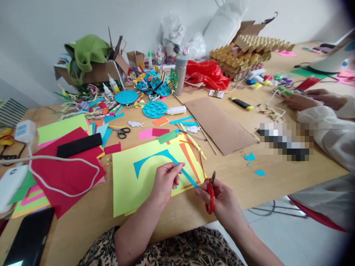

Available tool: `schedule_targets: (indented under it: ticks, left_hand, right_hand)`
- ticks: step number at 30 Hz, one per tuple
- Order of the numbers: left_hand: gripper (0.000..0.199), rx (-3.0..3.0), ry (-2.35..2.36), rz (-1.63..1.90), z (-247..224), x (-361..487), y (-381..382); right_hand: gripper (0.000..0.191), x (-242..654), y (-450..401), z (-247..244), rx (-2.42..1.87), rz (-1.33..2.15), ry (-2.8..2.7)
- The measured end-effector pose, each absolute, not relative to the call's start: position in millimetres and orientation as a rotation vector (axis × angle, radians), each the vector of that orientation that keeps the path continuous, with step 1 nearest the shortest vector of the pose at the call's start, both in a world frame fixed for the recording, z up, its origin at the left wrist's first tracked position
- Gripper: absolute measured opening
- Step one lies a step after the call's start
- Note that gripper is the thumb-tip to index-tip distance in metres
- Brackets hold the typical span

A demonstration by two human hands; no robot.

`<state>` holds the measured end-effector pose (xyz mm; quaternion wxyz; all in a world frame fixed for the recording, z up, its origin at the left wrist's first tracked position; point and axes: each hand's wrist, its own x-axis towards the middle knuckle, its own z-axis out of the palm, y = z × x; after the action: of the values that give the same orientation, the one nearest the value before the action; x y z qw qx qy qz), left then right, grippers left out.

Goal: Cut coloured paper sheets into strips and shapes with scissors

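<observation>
My left hand point(167, 178) is closed, pinching a narrow blue paper strip point(189, 178) between thumb and fingers. In my right hand point(219, 197) are red-handled scissors point(210, 197), blades pointing up and away. The strip's lower end meets the fingertips of my right hand. Under my left hand lies a yellow sheet of paper point(124, 188). On it, behind my left hand, is a blue paper offcut point(151, 158) with a curved inner edge; whether it joins the strip I cannot tell. An orange paper piece point(189, 162) rests on the yellow sheet's right side.
Black-handled scissors point(122, 132) and a brown cardboard piece point(217, 123) lie beyond the sheet. A black phone point(30, 236) and a white cable point(63, 159) are at left. Blue scalloped discs point(154, 109) and a steel bottle point(181, 75) stand farther back. A co-worker's hands point(303, 99) are at right.
</observation>
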<state>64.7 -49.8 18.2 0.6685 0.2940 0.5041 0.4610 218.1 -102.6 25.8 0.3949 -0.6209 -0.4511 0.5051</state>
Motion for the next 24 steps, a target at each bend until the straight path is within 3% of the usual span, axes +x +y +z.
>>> schedule_targets:
  ticks: [12,24]
  left_hand:
    - [0.031,0.575,1.081,1.196,19.8,53.4,-41.3]
    - [0.030,0.734,1.028,0.818,20.1,63.5,-51.3]
  right_hand:
    - [0.041,213.3,-100.4,33.2,-1.570,1.367,-1.047]
    - [0.038,206.8,-93.4,31.0,-1.465,1.411,-0.938]
